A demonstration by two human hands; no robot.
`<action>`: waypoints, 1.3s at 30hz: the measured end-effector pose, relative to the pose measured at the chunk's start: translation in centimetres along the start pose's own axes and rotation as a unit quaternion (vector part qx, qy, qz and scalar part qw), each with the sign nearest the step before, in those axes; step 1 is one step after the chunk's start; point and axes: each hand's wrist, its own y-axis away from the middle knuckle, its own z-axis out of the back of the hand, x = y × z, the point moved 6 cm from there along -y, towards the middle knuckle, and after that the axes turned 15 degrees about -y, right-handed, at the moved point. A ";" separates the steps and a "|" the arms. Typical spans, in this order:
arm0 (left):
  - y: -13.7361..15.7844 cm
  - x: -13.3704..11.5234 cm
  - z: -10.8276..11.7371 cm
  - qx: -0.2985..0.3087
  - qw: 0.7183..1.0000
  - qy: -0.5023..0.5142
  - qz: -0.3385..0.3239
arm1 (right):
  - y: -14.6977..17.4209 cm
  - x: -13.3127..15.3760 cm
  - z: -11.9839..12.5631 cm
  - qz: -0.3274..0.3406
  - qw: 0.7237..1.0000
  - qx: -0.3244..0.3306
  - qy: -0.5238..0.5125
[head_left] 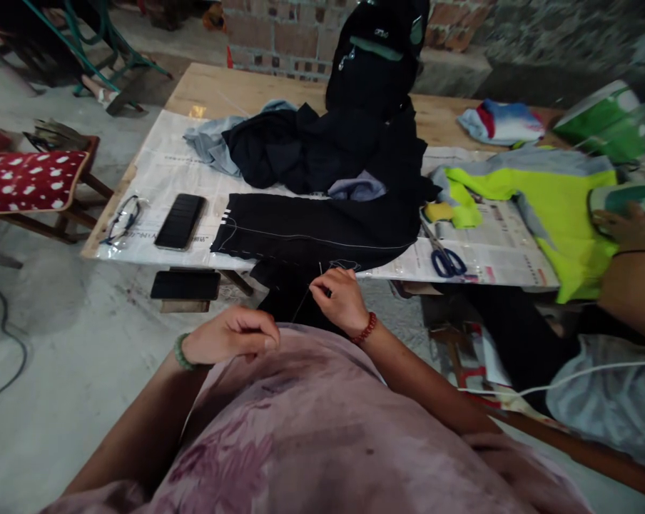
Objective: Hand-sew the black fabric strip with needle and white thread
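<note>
My right hand (pixel 341 300) is closed in a pinch on a thin sewing needle (pixel 320 268), whose tip points up at the table's front edge. A fine dark thread (pixel 301 307) slants down from it toward my lap. Lower and to the left, my left hand (pixel 234 334) has its fingers curled and thumb pressed in; what they hold, if anything, is too small to make out. Just beyond my hands lies a black garment leg (pixel 317 225) with white stripes at its end, a loose white thread (pixel 280 234) across it and light stitches along the near edge.
Blue-handled scissors (pixel 447 261) lie right of the garment, near a yellow object (pixel 439 211). Glasses (pixel 124 220) and a phone (pixel 180 221) lie left. Behind are dark clothes (pixel 312 146) and a backpack (pixel 376 57). At right, another person's hand (pixel 630 227) holds an iron on a neon-yellow garment (pixel 558 207).
</note>
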 end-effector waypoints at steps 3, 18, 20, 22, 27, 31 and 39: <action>-0.6 1.1 -0.6 0.020 0.992 -0.121 -0.009 | 0.4 0.4 0.8 0.018 0.999 -0.044 -0.021; -3.3 4.4 0.4 -0.192 0.952 0.224 0.080 | 1.5 3.0 0.9 0.129 0.991 -0.028 0.004; -3.5 4.2 0.0 -0.186 0.951 0.233 0.082 | 1.6 3.4 0.7 0.155 0.988 -0.011 0.023; -3.6 4.0 -0.4 -0.182 0.953 0.228 0.084 | 1.7 3.7 0.6 0.176 0.984 0.007 0.038; -3.6 3.7 -1.5 -0.166 0.954 0.230 0.095 | 1.5 4.1 0.1 0.202 0.976 0.044 0.062; -3.5 3.5 -1.9 -0.157 0.951 0.248 0.102 | 1.5 4.4 0.0 0.226 0.970 0.044 0.081; -3.5 3.3 -2.4 -0.131 0.947 0.274 0.105 | 1.5 4.2 -0.2 0.250 0.963 0.083 0.058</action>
